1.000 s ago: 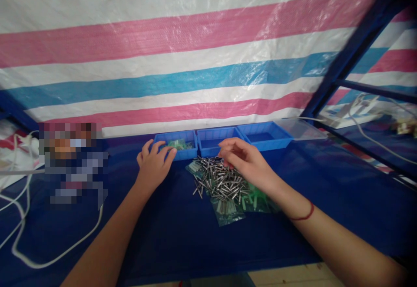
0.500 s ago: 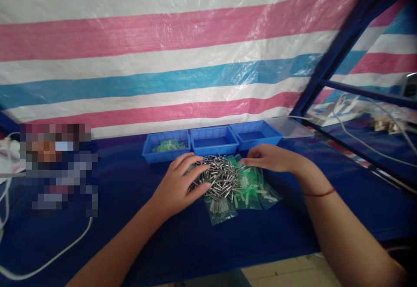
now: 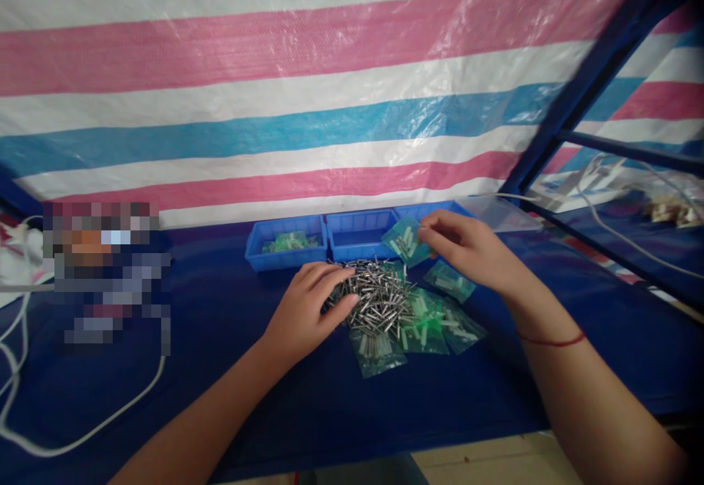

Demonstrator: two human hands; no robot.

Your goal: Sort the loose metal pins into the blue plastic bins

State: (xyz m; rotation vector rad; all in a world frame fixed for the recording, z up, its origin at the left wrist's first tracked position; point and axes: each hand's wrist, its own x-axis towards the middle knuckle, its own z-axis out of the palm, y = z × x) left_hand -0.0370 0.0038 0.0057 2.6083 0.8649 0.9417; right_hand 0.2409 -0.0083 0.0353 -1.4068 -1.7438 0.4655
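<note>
My right hand (image 3: pixel 462 246) pinches the edge of a small clear plastic bag (image 3: pixel 408 241) with pale, rod-like pieces inside. The bag is raised in front of the middle and right blue bins. My left hand (image 3: pixel 313 305) rests against the left side of a heap of thin metal pins (image 3: pixel 379 298), fingers spread and curved around it. More bags lie about the heap: a bag of slim pieces (image 3: pixel 377 353) at its front, a greenish bag (image 3: pixel 423 323) at its right, and another bag (image 3: pixel 451 282) below my right hand.
Three blue bins stand in a row behind the heap. The left bin (image 3: pixel 258 254) holds small bags; the middle bin (image 3: pixel 357 239) shows a bare floor. A white cable (image 3: pixel 82 447) curves over the blue table at left. A blue metal frame (image 3: pixel 566 103) rises at right.
My right hand has lifted a small bag from the right of the heap, up and away. Another bag now shows beneath that hand. My left hand stays beside the pins.
</note>
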